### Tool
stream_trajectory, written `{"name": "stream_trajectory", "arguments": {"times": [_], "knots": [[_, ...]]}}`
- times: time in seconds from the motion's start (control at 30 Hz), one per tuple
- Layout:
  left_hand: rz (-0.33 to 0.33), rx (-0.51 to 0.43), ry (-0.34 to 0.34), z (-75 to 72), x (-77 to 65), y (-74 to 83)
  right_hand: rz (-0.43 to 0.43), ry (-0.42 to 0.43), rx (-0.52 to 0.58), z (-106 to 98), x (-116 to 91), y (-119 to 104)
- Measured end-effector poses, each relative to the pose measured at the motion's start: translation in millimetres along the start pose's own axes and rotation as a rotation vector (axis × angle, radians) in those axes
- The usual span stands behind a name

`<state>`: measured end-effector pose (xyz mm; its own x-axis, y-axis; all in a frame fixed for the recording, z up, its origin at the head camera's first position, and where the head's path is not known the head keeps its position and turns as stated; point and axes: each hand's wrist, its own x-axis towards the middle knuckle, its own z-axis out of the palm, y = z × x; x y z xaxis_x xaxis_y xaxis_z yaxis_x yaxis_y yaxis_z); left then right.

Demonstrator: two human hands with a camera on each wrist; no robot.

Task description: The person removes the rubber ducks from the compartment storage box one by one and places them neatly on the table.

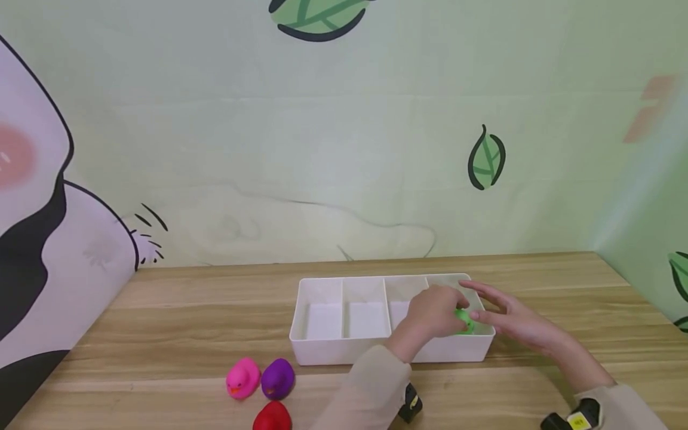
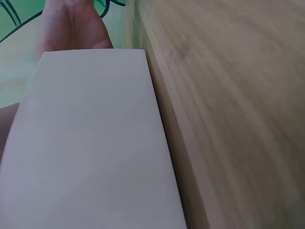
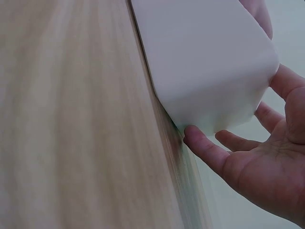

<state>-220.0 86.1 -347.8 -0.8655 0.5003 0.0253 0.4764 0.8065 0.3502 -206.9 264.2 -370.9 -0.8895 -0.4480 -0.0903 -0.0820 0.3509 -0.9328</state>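
A white box [image 1: 333, 351] with several compartments stands on the wooden table. Over its right end, my left hand [image 1: 436, 312] pinches a small green rubber duck [image 1: 465, 322] in the rightmost compartment; the fingers partly hide the duck. Beside that end my right hand [image 1: 518, 316] is spread, its thumb close to the duck and its fingers reaching over the rim. The right wrist view shows the right hand [image 3: 267, 157] with loosely extended fingers around the box's end wall [image 3: 214, 102]. In the left wrist view, the box's side [image 2: 90, 138] covers most of the work.
Pink [image 1: 243, 378], purple [image 1: 278, 379] and red [image 1: 272, 416] rubber ducks sit on the table [image 1: 177, 322] to the box's front left; the red one is cut off by the frame's edge. Behind the table rises a wall [image 1: 344, 149] with printed leaves.
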Motion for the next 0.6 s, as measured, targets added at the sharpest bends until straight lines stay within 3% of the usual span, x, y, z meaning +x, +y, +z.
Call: {"name": "stream_trajectory", "arguments": {"times": [0.37,0.6], "knots": [[0.026,-0.025,0.017,0.4,-1.9,-1.6,0.007,-0.002,0.012,0.6,0.9,1.3],[0.108,-0.069,0.060,-4.4,-3.8,-7.9,0.002,-0.008,0.006,-0.3,-0.2,-0.8]]}}
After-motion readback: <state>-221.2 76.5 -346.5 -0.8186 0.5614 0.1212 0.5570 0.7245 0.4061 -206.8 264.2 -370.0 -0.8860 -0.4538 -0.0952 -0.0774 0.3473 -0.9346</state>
